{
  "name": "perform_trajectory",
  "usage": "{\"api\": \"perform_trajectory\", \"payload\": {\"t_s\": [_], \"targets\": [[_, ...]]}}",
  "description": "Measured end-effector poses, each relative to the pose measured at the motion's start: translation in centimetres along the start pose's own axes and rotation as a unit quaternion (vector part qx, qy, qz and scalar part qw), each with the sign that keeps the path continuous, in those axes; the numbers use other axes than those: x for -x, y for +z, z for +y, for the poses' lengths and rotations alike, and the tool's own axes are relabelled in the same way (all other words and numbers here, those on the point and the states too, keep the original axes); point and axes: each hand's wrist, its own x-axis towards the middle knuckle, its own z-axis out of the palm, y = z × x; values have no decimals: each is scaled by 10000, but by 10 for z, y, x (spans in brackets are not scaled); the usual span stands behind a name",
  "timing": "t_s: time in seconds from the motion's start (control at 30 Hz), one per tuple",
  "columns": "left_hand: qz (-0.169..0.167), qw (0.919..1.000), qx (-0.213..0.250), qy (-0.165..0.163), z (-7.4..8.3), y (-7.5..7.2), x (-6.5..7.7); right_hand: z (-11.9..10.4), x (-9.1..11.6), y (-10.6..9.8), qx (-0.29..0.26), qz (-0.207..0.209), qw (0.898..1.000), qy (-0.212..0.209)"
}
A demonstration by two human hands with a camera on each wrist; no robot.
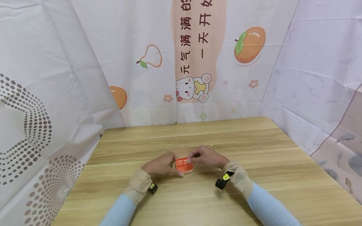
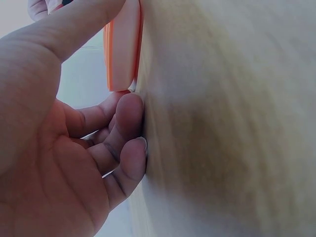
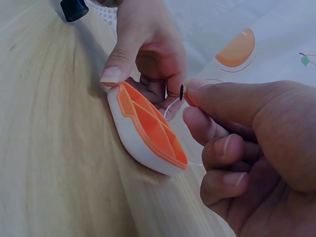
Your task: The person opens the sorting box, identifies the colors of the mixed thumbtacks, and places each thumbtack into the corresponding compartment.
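Note:
An orange and white pill box (image 1: 184, 165) lies on the table, its orange inside split into several compartments. Its clear lid (image 1: 182, 152) is folded back on the far side. My left hand (image 1: 163, 164) holds the box from the left, thumb at the near corner and fingers along the side, as the box's white wall (image 2: 124, 44) shows in the left wrist view. Close over the box's right side, my right hand (image 1: 207, 156) pinches a small dark disc (image 3: 183, 92) with a pale rim between thumb and forefinger. What kind of disc it is, I cannot tell.
Several tiny yellowish pieces (image 1: 211, 146) lie on the wooden table (image 1: 226, 201) beyond my right hand. A printed curtain (image 1: 152, 88) hangs behind the table's far edge, with further cloths at both sides. Black cameras (image 1: 221, 183) are strapped to my wrists.

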Motion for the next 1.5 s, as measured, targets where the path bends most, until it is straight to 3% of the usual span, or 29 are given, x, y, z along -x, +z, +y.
{"api": "perform_trajectory", "payload": {"t_s": [0.87,1.17,1.5], "targets": [[-18,10000,-36,22,0,0,0,-7,-4,16,-129,-59,9989,-438],[-3,10000,-23,45,-1,0,0,-7,-6,21,85,22,9990,-446],[20,10000,-47,76,2,-1,2,-14,-6,25,688,54,9962,-532]]}}
